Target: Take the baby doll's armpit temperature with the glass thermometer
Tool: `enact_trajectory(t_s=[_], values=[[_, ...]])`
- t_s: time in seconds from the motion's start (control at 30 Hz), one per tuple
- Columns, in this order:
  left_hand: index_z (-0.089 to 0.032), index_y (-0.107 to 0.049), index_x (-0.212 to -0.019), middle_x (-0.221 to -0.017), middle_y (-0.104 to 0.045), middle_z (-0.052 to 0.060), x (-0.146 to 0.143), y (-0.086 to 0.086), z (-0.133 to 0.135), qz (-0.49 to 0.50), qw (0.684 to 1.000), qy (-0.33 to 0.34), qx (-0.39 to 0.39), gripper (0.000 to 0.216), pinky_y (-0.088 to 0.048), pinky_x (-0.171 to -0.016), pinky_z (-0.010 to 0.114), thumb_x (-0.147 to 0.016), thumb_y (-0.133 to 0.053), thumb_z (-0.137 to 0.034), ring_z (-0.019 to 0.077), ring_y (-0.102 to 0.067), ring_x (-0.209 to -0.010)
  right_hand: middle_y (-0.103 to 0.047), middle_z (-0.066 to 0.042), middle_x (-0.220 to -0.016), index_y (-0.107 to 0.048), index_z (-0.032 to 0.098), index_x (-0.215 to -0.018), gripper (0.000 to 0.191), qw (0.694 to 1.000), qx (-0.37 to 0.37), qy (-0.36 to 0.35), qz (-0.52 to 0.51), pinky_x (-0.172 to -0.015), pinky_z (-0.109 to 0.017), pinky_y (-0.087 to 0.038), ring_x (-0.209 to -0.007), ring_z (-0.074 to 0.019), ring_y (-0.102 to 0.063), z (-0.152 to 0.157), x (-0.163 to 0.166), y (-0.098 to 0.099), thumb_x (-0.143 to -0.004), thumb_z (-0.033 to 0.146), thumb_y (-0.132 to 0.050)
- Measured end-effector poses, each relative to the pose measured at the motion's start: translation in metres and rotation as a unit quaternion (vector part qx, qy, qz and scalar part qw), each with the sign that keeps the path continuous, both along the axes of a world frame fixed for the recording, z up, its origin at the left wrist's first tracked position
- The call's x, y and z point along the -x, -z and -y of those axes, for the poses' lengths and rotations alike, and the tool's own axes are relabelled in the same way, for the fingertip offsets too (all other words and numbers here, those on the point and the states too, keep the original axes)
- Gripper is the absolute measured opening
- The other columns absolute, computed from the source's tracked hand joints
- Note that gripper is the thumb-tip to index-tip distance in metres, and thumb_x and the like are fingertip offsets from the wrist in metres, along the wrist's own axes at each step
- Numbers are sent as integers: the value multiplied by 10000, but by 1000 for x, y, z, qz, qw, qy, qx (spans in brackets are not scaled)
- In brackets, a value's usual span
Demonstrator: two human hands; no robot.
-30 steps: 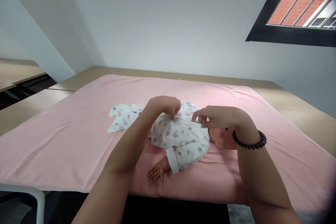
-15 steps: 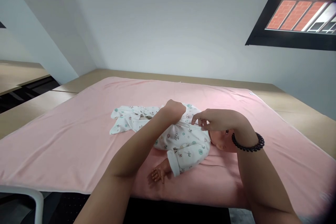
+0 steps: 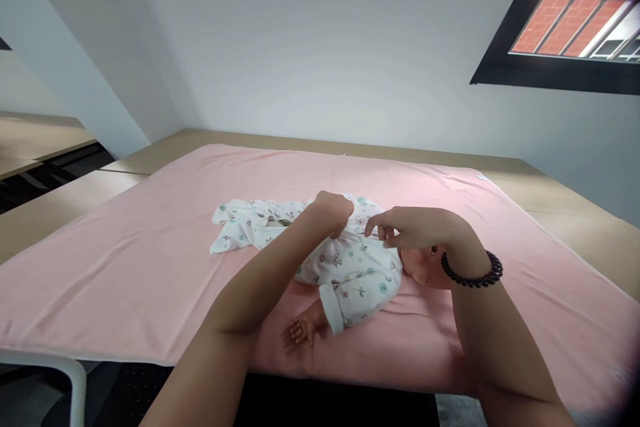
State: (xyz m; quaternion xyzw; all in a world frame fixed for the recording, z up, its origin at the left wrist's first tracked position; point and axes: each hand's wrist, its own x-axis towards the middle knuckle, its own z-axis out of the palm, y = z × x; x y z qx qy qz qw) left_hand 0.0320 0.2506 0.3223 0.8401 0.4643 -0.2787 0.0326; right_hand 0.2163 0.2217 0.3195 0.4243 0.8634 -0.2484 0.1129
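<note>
Pink blanket (image 3: 125,267) covers the tan worktop (image 3: 575,213). Near its middle a baby doll (image 3: 425,265) lies with its head toward the right, dressed in a white sleepsuit (image 3: 360,273) printed with small coloured figures. The left hand (image 3: 330,210) sits on the doll's chest with its fingers curled shut into the cloth — the tips are hidden under the knuckles, but the fabric bunches just below them. The right hand (image 3: 417,227) is over the doll's neck, thumb and forefinger pressed together on the edge of the sleepsuit near the collar, the other fingers loosely bent. A dark beaded bracelet (image 3: 473,273) rings the right wrist, just in front of the doll's head. The leg end of the sleepsuit lies flat and crumpled to the left, and the doll's bare hand (image 3: 300,330) pokes out of the near sleeve, resting on the blanket. Up at the right a black-framed window (image 3: 565,20) shows red brick — and a grey chair frame (image 3: 60,367) shows at the lower left edge
</note>
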Motion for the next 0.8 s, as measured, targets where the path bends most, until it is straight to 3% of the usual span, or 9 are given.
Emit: enact_trajectory(t_s=[0.53,0.8], values=[[-142,-627,-821,-922,-686,97,10,-1,1,18,997,67,-41,90,-480,-669,328,-750,-674,-115,238,-669,-808,-674,-29,-1130,-608,303,-1309,477,1000,-4,18,-3,-742,-275,-480,-969,-196,-632,-1,-7,1,-861,160,-526],[-189,-577,-796,-991,-663,50,38,-17,1,76,995,-15,56,94,-438,-606,321,-721,-631,-175,216,-602,-769,-673,-48,-1140,-598,282,-1336,472,999,-17,44,3,-728,-282,-491,-960,-202,-637,7,-5,-11,-878,199,-527]])
